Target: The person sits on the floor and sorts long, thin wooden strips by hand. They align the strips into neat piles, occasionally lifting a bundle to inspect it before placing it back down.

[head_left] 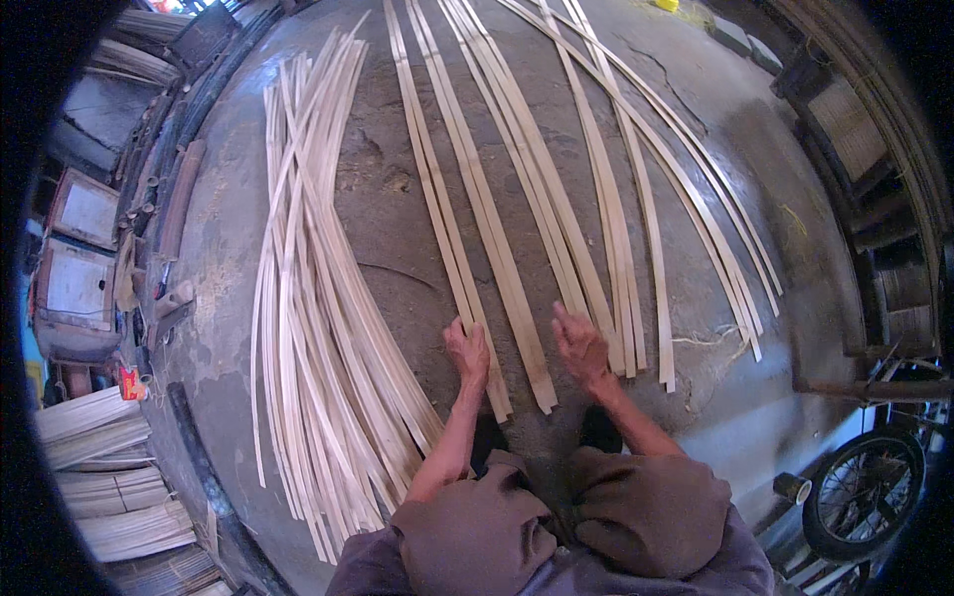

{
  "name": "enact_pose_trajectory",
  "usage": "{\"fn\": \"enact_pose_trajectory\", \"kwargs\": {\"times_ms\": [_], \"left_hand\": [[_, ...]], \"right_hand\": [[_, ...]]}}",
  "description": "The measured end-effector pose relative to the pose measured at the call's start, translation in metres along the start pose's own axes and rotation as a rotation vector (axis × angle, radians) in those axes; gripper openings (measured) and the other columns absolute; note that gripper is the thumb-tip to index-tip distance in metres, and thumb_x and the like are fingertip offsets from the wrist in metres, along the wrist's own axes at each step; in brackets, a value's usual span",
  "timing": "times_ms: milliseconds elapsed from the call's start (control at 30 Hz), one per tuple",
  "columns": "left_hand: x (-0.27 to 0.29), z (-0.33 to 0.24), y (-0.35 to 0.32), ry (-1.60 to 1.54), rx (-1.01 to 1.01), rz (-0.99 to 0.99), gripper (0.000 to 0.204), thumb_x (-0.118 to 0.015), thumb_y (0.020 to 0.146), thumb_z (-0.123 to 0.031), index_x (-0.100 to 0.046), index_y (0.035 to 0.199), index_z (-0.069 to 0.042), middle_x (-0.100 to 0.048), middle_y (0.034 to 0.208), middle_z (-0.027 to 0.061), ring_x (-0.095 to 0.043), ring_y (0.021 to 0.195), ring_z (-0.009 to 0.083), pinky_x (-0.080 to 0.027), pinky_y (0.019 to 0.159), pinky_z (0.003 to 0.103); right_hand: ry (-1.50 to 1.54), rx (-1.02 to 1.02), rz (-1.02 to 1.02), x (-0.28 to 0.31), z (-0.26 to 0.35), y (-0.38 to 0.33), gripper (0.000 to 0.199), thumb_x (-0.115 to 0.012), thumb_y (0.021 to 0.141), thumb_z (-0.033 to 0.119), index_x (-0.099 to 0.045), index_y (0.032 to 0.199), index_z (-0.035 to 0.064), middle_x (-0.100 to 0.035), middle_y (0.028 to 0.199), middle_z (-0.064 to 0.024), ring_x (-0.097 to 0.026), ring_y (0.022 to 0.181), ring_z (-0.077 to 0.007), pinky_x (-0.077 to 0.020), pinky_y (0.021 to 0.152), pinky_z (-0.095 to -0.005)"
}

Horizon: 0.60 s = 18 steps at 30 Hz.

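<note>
Long, pale split-bamboo strips (pixel 477 199) lie lengthwise on the floor in front of me, in several narrow groups. My left hand (pixel 467 353) is closed at the near part of the leftmost pair of strips (pixel 437 189), its fingers curled at their edge. To its right, my right hand (pixel 581 343) is beside the near ends of a middle group of strips (pixel 542 199). Its fingers are partly bent and apart, and I see nothing held in them. Between my hands runs another pair of strips (pixel 507 298).
A large crossed pile of strips (pixel 308 228) spreads on the left. Stacked bundles (pixel 119 497) and a dark pole (pixel 214 487) lie farther left. A spoked wheel (pixel 863 492) stands at lower right, below a wooden rack (pixel 874 179). My knees (pixel 646 507) are close behind my hands.
</note>
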<state>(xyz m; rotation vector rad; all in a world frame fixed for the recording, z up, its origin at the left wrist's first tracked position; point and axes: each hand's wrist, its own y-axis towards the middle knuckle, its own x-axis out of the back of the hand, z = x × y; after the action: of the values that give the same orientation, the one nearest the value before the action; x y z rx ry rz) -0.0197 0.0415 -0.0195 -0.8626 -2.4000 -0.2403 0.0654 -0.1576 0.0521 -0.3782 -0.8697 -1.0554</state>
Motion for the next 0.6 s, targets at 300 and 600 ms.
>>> {"fn": "enact_pose_trajectory", "kwargs": {"times_ms": [300,600], "left_hand": [[-0.013,-0.054,-0.014,0.333,-0.441,0.219,0.066,-0.057,0.086,-0.027,-0.033,0.139,0.003,-0.029,0.145,0.023,-0.027,0.135,0.0376,-0.018,0.112,0.048],[-0.036,-0.051,-0.018,0.561,-0.608,0.413,0.071,-0.049,0.093,-0.036,-0.021,0.148,-0.002,-0.015,0.155,0.0175,-0.012,0.143,0.0356,-0.009,0.115,0.051]], "right_hand": [[-0.409,-0.069,0.132,0.017,-0.027,-0.011,0.048,-0.064,0.085,0.031,-0.054,0.125,0.0068,-0.053,0.109,-0.0135,-0.053,0.1,-0.0309,-0.0456,0.082,-0.0449],[-0.427,0.117,0.049,0.007,-0.036,-0.013,0.04,-0.066,0.082,0.019,-0.058,0.12,0.0071,-0.058,0.096,-0.0092,-0.059,0.087,-0.0267,-0.0493,0.073,-0.0389]]}}
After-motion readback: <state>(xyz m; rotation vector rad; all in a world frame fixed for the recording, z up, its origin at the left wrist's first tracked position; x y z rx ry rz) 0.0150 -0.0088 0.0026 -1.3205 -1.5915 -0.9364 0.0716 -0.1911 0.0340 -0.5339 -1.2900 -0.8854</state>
